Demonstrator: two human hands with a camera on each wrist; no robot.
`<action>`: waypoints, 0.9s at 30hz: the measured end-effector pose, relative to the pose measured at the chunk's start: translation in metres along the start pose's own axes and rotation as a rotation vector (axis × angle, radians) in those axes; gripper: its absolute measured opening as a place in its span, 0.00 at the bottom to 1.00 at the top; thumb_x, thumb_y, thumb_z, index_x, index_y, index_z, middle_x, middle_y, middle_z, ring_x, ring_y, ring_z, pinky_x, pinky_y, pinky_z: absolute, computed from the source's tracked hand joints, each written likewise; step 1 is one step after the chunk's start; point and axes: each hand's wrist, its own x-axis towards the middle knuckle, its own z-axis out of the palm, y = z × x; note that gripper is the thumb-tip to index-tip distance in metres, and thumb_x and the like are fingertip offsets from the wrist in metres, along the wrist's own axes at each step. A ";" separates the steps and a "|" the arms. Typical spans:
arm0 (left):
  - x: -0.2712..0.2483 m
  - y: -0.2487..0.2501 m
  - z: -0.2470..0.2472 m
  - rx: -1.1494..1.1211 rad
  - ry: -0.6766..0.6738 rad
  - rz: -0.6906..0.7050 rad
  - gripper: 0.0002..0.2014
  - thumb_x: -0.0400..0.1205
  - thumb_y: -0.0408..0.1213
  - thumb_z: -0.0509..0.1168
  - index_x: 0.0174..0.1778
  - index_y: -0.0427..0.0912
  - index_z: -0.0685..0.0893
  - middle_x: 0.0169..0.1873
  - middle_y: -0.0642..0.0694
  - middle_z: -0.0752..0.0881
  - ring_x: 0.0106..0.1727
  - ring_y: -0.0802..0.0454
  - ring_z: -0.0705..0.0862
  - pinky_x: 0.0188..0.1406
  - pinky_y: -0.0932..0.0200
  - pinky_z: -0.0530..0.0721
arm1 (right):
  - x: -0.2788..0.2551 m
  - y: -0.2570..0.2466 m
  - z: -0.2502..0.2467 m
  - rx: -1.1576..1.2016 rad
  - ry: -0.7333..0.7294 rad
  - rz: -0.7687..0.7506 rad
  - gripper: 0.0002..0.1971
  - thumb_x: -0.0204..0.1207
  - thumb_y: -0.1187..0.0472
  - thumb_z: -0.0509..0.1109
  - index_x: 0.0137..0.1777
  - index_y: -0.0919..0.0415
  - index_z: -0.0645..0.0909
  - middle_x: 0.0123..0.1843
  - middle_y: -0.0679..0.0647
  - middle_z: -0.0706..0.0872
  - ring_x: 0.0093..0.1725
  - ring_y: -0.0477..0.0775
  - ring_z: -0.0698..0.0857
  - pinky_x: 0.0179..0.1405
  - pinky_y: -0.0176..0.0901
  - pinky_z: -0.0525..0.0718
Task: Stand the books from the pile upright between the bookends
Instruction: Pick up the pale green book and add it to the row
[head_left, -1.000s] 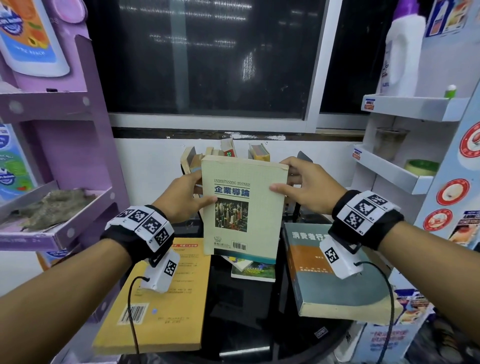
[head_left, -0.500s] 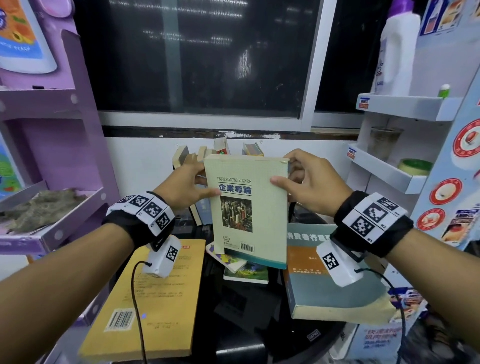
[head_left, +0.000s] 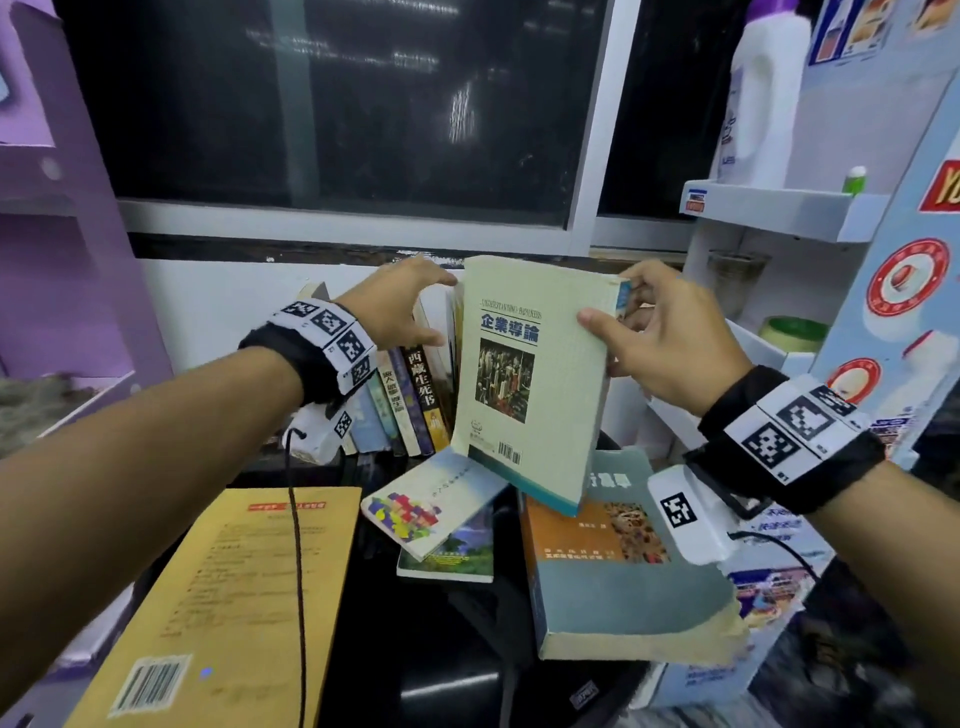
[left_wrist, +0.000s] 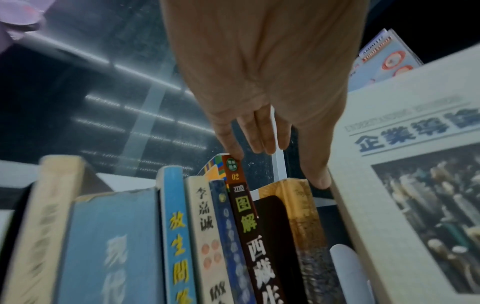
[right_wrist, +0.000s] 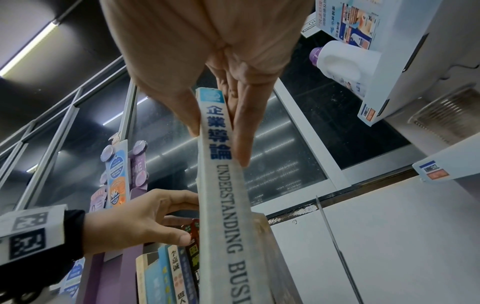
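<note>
My right hand (head_left: 613, 306) pinches the cream book (head_left: 530, 374) titled "Understanding Business" at its upper spine corner, thumb on the front cover. In the right wrist view the right hand (right_wrist: 218, 144) has its thumb and fingers on either side of the cream book's (right_wrist: 223, 205) spine. The book hangs tilted just right of a row of upright books (head_left: 410, 400). My left hand (head_left: 426, 312) rests on the tops of that row, fingers fairly straight. In the left wrist view a fingertip (left_wrist: 235, 154) touches the brown-spined book (left_wrist: 241, 205) beside the cream book (left_wrist: 415, 185).
The pile lies on the dark table (head_left: 426, 649): a yellow book (head_left: 234, 597) at left, two small colourful books (head_left: 431, 509) in the middle, a thick teal and orange book (head_left: 613, 571) at right. A thin metal plate (right_wrist: 335, 246) stands right of the row. Shelves (head_left: 769, 213) flank both sides.
My left hand let go of the cream book and moved onto the tops of the upright row. The right hand carried the book back toward the row, now holding it alone.
</note>
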 end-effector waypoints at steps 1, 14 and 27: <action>0.007 -0.001 0.003 0.018 -0.008 0.007 0.37 0.74 0.47 0.80 0.79 0.46 0.74 0.77 0.45 0.75 0.78 0.45 0.73 0.78 0.48 0.70 | 0.000 0.001 -0.001 -0.013 0.009 0.012 0.17 0.74 0.50 0.78 0.56 0.55 0.77 0.50 0.47 0.87 0.48 0.55 0.90 0.39 0.59 0.92; 0.059 -0.004 0.021 0.107 -0.101 -0.022 0.43 0.70 0.56 0.81 0.79 0.45 0.74 0.77 0.47 0.77 0.77 0.44 0.74 0.75 0.42 0.75 | 0.011 0.015 0.000 -0.131 0.082 0.045 0.18 0.76 0.50 0.77 0.56 0.60 0.77 0.46 0.47 0.85 0.42 0.50 0.87 0.36 0.57 0.91; 0.059 -0.007 0.024 0.201 -0.153 -0.038 0.30 0.71 0.66 0.75 0.66 0.58 0.84 0.55 0.52 0.90 0.54 0.48 0.85 0.51 0.45 0.87 | 0.029 0.013 0.016 -0.205 0.064 0.072 0.17 0.76 0.50 0.77 0.55 0.58 0.75 0.50 0.52 0.87 0.46 0.53 0.89 0.37 0.58 0.92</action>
